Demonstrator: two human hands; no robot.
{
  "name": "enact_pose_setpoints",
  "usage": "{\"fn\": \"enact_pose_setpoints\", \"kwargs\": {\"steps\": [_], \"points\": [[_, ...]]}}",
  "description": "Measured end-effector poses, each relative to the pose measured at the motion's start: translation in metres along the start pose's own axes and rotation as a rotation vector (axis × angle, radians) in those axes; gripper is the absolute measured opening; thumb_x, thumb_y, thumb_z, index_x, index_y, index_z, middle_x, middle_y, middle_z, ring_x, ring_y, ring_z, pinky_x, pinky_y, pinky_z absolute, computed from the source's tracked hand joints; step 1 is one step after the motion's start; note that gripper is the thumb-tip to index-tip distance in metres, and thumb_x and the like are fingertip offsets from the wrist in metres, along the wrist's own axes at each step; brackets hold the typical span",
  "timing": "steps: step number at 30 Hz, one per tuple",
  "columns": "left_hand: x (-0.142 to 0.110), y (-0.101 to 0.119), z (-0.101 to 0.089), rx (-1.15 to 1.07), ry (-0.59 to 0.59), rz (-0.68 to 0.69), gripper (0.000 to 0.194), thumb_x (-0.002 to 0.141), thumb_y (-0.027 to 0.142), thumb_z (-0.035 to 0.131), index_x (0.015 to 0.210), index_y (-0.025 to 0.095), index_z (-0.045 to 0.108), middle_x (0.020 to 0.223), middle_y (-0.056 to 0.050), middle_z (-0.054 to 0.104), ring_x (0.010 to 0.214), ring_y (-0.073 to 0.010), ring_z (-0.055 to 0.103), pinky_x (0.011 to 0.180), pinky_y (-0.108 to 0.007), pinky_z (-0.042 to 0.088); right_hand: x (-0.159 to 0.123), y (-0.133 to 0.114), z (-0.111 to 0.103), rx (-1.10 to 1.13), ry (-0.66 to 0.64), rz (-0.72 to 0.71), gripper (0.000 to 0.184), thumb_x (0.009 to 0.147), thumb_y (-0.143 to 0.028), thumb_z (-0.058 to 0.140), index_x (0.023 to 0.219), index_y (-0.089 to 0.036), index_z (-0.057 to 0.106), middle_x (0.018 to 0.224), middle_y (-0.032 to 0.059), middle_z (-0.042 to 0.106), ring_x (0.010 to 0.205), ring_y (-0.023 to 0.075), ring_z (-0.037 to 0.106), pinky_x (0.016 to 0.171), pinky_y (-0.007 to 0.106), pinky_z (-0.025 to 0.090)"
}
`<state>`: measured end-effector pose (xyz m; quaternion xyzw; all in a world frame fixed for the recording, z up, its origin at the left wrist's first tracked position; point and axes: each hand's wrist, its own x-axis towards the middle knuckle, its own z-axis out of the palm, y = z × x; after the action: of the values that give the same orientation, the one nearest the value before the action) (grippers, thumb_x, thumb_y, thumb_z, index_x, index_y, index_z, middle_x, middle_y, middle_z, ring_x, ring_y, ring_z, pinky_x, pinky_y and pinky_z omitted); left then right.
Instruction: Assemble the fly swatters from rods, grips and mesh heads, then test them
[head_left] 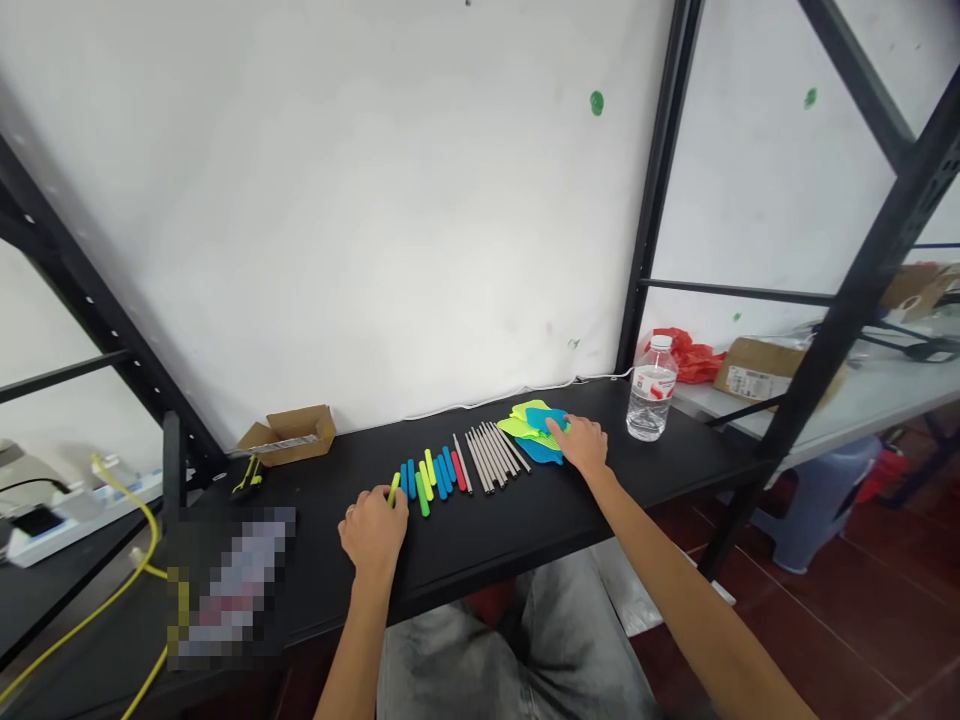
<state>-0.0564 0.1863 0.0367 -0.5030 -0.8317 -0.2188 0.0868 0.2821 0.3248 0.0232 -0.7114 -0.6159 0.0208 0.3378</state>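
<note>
My left hand [373, 525] is closed at the left end of a row of coloured sticks, with a yellow-green stick [394, 487] between thumb and fingers. Beside it lie short round-ended sticks: blue sticks [411, 479], a green stick [423, 494], a yellow stick [430, 467] and a red stick [457, 470]. Several thin grey rods [491, 458] lie side by side farther right. My right hand [583, 442] rests at a loose pile of flat yellow-green pieces [517, 427] and blue pieces, thumb and fingers closed on the top blue piece [545, 417].
A water bottle [651, 390] stands right of my right hand. At the left are an open cardboard box [292, 436], a yellow-and-black tool [247, 480] and a blurred-out flat object [240, 580]. Black shelf posts [660, 190] rise at both sides; a white wall [412, 220] stands behind.
</note>
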Motion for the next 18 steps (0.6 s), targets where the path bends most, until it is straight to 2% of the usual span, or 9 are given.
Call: {"fn": "enact_pose_setpoints", "kwargs": {"steps": [4, 8, 13, 18], "points": [[0.003, -0.002, -0.001, -0.030, -0.087, -0.013, 0.038, 0.088, 0.038, 0.041, 0.106, 0.021, 0.070, 0.093, -0.013, 0.073, 0.092, -0.0341, 0.065, 0.077, -0.041, 0.044, 0.002, 0.002, 0.001, -0.028, -0.021, 0.014, 0.053, 0.085, -0.054, 0.050, 0.120, -0.016, 0.064, 0.118, 0.0167, 0.065, 0.112, 0.0365, 0.053, 0.090, 0.045, 0.039], [0.006, -0.003, -0.003, -0.046, -0.128, -0.021, 0.044, 0.088, 0.046, 0.041, 0.113, 0.022, 0.068, 0.093, -0.012, 0.074, 0.095, -0.0344, 0.066, 0.076, -0.040, 0.044, 0.001, 0.002, -0.002, -0.010, -0.002, 0.010, 0.042, 0.086, -0.043, 0.051, 0.116, -0.017, 0.066, 0.115, 0.0145, 0.067, 0.108, 0.0341, 0.056, 0.087, 0.041, 0.040], [0.008, -0.004, -0.002, -0.022, -0.146, 0.025, 0.048, 0.088, 0.050, 0.039, 0.114, 0.022, 0.068, 0.102, -0.012, 0.073, 0.101, -0.0361, 0.064, 0.078, -0.041, 0.043, -0.001, 0.001, -0.005, 0.030, 0.083, -0.028, 0.038, 0.090, -0.036, 0.045, 0.116, -0.017, 0.065, 0.118, 0.0138, 0.065, 0.110, 0.0317, 0.055, 0.089, 0.039, 0.040], [0.009, -0.006, -0.003, -0.075, -0.188, 0.035, 0.042, 0.088, 0.048, 0.040, 0.112, 0.027, 0.067, 0.092, -0.006, 0.074, 0.096, -0.0333, 0.065, 0.073, -0.038, 0.041, -0.005, -0.006, -0.013, 0.077, 0.179, -0.143, 0.032, 0.091, -0.028, 0.044, 0.113, -0.017, 0.065, 0.120, 0.0116, 0.064, 0.113, 0.0281, 0.052, 0.095, 0.037, 0.037]]}}
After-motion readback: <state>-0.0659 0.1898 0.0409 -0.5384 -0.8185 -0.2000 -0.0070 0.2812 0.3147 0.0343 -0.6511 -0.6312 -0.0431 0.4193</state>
